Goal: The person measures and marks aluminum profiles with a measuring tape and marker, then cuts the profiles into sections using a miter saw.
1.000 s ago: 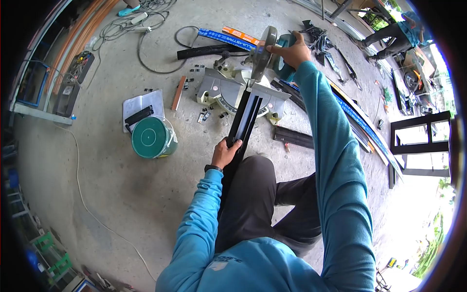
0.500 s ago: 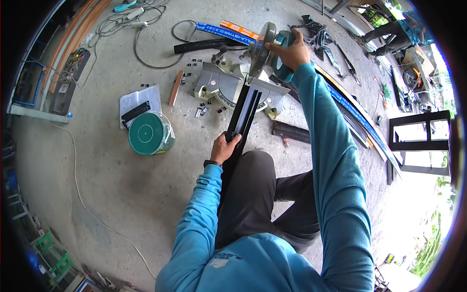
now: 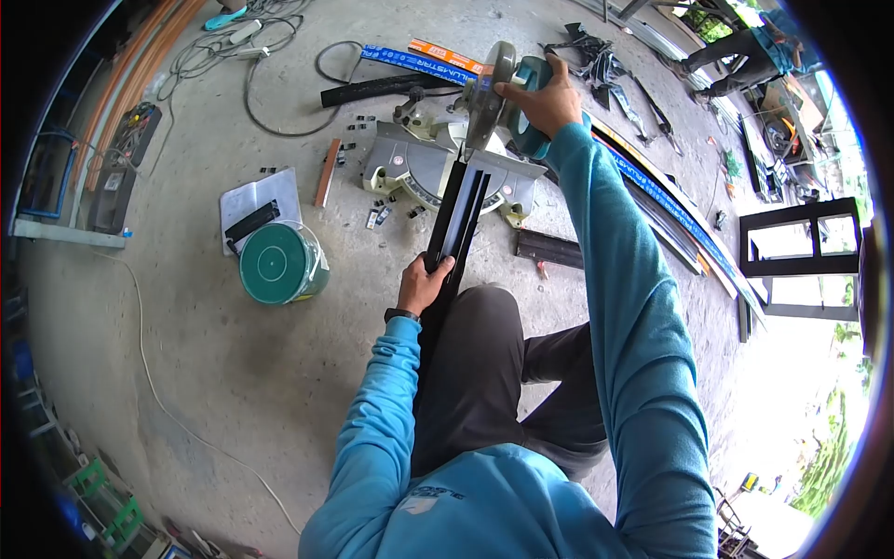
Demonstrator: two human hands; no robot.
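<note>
1. While grey, stained concrete floor (image 3: 233,391) spreads beneath everything, looped cords (image 3: 186,70) lie at upper left and another person (image 3: 740,51) is at far right.
2. A green bucket (image 3: 273,264) is lidded, contents hidden; a dark box (image 3: 115,186) holds small mixed items.
3. My left hand (image 3: 423,285) has its fingers clamped on a long, grooved black profile (image 3: 455,216), its far end at the saw (image 3: 486,107).
4. My right hand (image 3: 551,101) curls its fingers over the rounded teal housing (image 3: 531,142).
</note>
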